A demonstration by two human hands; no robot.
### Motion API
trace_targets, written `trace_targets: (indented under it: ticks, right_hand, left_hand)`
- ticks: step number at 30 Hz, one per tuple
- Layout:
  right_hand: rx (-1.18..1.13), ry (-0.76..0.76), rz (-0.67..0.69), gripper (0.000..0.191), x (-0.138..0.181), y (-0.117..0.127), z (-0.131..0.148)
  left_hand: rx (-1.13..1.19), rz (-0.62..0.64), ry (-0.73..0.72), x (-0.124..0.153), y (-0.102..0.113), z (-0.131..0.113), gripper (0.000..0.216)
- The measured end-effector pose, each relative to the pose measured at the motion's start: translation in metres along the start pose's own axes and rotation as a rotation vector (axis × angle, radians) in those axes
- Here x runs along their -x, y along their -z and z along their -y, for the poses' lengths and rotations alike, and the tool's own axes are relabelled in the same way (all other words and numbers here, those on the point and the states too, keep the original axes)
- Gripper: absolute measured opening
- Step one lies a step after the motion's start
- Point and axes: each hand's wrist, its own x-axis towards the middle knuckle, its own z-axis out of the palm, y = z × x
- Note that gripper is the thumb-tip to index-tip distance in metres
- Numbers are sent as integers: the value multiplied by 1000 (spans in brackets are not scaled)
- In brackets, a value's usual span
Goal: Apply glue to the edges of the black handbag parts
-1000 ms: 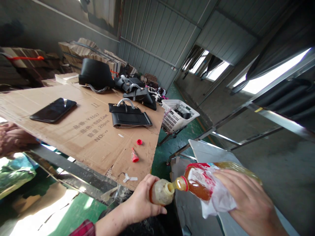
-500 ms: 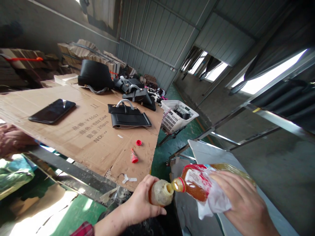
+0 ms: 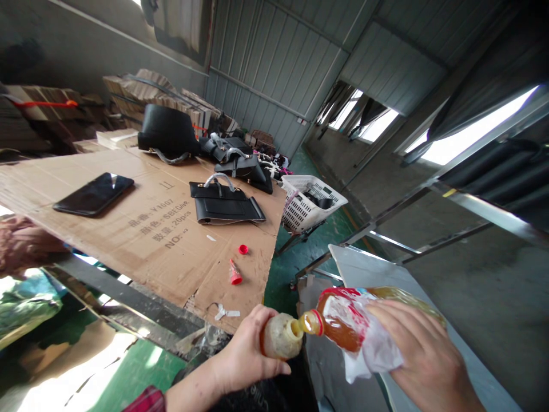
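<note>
My left hand (image 3: 246,352) is closed around a small cloudy plastic bottle (image 3: 281,337), tilted with its open mouth to the right. My right hand (image 3: 429,349) grips a large clear bottle of amber liquid (image 3: 341,320) with a red label, tipped on its side. Crumpled white paper (image 3: 373,355) lies between that hand and the bottle. The big bottle's neck meets the small bottle's mouth; whether liquid is flowing I cannot tell. On the cardboard nearby lie a red cone-shaped nozzle cap (image 3: 235,273) and a red screw cap (image 3: 243,249).
A cardboard-covered table (image 3: 171,257) carries a phone (image 3: 94,194), a black handbag (image 3: 227,203) and more black bags behind it. Beyond the table's right edge stands a white plastic basket (image 3: 311,200). A metal frame (image 3: 386,217) runs along the right, over a pale board (image 3: 364,263).
Both hands and bottles hold almost the same pose. The view has shifted very slightly, so the table's things sit a touch further right.
</note>
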Motion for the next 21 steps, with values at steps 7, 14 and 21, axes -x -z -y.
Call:
trace_targets:
  ticks: [7,14,21]
  right_hand:
    - [-4,7,6,38,2,-1,0]
    - [6,-3,6,41,6,-2,-1]
    - [-10,-42,-1,42,8,-3,1]
  left_hand:
    - [-6,-3,15,0,-1,0,67]
    - [8,-5,16,0,-2,-2,66]
    - [-3,0,10,-1,-2,-1,67]
